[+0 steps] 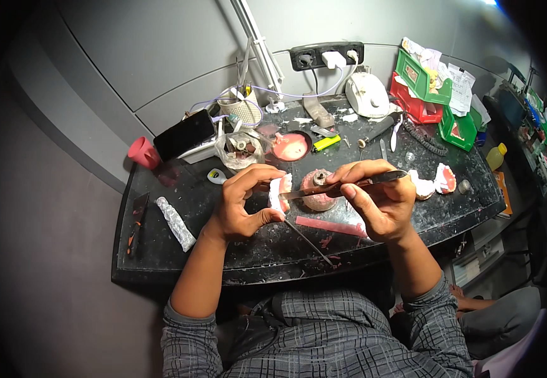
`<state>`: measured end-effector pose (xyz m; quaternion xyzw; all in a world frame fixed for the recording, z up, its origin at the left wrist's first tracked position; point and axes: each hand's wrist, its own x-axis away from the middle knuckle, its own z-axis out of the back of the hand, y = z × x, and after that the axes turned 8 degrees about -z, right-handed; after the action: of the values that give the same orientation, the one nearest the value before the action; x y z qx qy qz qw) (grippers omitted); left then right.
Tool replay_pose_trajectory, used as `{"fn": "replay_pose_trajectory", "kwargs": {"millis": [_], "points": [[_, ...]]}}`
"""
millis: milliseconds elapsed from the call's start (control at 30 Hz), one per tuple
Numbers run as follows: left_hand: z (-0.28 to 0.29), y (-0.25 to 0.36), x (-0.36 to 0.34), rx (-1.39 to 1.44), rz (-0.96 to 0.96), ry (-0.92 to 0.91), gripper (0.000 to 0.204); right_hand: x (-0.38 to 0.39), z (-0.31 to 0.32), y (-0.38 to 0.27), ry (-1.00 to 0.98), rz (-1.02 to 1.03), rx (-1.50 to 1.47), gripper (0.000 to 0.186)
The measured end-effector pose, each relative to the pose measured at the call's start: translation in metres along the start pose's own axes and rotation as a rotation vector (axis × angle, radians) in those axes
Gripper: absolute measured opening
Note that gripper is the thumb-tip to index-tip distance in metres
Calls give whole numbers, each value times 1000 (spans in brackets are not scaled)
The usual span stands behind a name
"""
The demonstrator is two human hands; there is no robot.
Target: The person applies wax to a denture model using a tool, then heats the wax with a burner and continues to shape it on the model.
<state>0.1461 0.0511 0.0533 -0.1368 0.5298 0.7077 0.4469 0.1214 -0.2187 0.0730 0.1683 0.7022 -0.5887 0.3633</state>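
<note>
My left hand grips a white plaster dental cast with pink wax on its right side, held up over the bench's front middle. In my right hand is a dark-handled wax knife, pen-like, its blade pointing left and meeting the pink side of the cast. Behind the knife, partly covered by it, stands a round pinkish pot with a metal neck. A pink wax strip and a thin metal rod lie below the hands.
Around the black bench are a pan of pink wax, a yellow lighter, a handpiece, dental casts, a phone, a red cup and a foil-like roll. Green and red bins stand back right. Another person's leg shows lower right.
</note>
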Motion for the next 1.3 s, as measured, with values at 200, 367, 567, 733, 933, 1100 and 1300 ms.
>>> {"fn": "replay_pose_trajectory", "kwargs": {"millis": [200,367,567,733,933,1100,1300], "points": [[1,2,-2,-56,-30,-1,63,0,-1,1,-1,6,18,11],[2,1,-3,-118,-39,-21,62,1,0,4,-8,31,70,11],[3,2,-4,-120,-36,-41,61,0,0,4,-20,31,73,11],[2,2,-5,-72,-39,-59,61,2,1,4,11,-29,14,9],[0,3,-1,200,58,-55,69,0,-1,0,51,-180,-213,9],[0,3,0,225,58,-45,72,1,1,-1,7,-261,-263,10],[0,1,1,324,79,-57,71,-3,4,2,54,-280,-271,11]]}}
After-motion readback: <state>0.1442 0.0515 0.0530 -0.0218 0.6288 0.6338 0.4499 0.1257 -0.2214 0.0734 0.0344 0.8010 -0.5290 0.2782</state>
